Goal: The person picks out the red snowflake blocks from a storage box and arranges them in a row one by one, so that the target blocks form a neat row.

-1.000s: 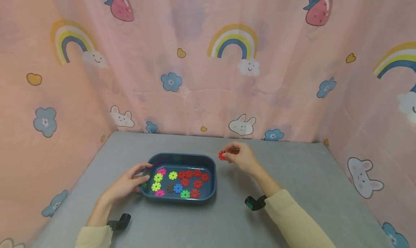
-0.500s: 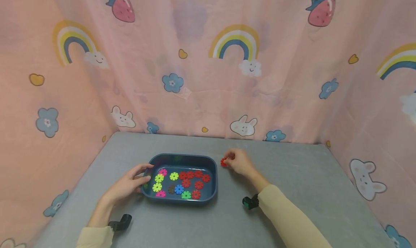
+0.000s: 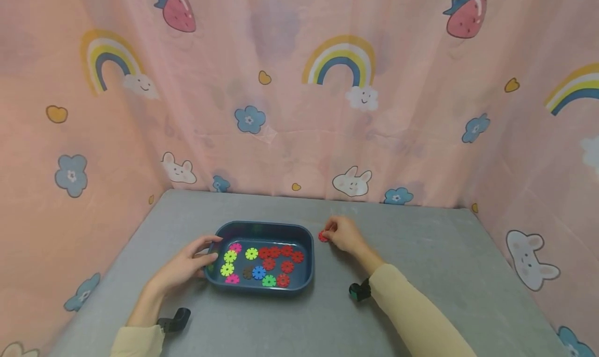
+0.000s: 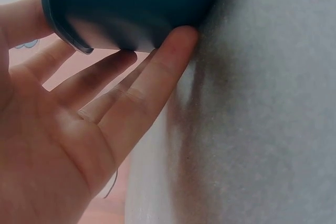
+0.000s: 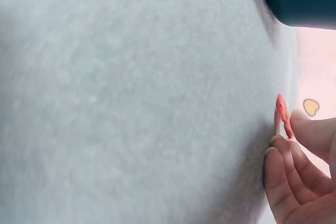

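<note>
At the left end of a dark blue tray (image 3: 262,290), my left hand (image 3: 183,261) holds the wall. In the left wrist view its fingers (image 4: 152,77) lie along the outside of the tray, with the thumb over the rim. To the right of the tray, my right hand (image 3: 345,235) pinches a red notched plastic disc (image 3: 322,236) between thumb and fingertips. The right wrist view shows this red disc (image 5: 283,115) edge-on, low beside the table surface. Inside the tray lie several similar discs: red (image 3: 287,266), yellow (image 3: 251,253), pink (image 3: 232,278), blue (image 3: 259,273), green (image 3: 269,280) and brown (image 3: 248,272).
A grey table (image 3: 412,253) carries the tray and extends to the right and in front of it. Pink printed curtains (image 3: 290,154) stand along the back and both sides. Each wrist wears a black camera (image 3: 175,320).
My right hand has moved down toward the table with the red disc, and barely moved in the last half second. My left hand stays on the tray. The head view shifted slightly.
</note>
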A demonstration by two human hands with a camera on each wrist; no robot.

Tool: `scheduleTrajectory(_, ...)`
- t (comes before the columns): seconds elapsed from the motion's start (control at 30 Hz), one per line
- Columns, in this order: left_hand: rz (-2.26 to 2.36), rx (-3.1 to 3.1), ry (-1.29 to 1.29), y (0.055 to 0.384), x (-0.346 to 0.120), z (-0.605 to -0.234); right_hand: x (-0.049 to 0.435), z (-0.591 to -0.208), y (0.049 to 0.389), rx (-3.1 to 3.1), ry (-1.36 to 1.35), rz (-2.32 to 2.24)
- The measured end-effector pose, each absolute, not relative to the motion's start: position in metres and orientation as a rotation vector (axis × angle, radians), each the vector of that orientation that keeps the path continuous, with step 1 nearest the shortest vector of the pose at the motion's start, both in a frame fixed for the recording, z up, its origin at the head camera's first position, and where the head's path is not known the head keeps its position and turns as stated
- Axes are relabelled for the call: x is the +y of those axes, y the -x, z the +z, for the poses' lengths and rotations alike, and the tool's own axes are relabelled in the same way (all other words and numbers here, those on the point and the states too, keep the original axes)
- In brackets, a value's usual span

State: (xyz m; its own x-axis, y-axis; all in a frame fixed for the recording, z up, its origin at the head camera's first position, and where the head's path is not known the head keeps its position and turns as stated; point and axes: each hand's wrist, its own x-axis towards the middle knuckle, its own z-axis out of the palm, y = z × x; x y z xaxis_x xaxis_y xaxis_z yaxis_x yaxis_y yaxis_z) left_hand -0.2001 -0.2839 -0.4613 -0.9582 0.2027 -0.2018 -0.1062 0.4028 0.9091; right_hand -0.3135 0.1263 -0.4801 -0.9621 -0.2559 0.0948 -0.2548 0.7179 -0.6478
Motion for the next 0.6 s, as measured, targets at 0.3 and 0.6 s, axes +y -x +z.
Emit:
scheduleTrajectory(0.3, 1.568, 2.387, -0.096, 0.199, -0.283, -0.459, 0.135, -0.458, 0.311, 2.929, 0.540, -1.087)
scheduleTrajectory(0.6, 1.576, 2.381, -0.112, 0.197, -0.281, -0.459, 0.126, -0.421, 0.289, 2.925, 0.501, -1.166)
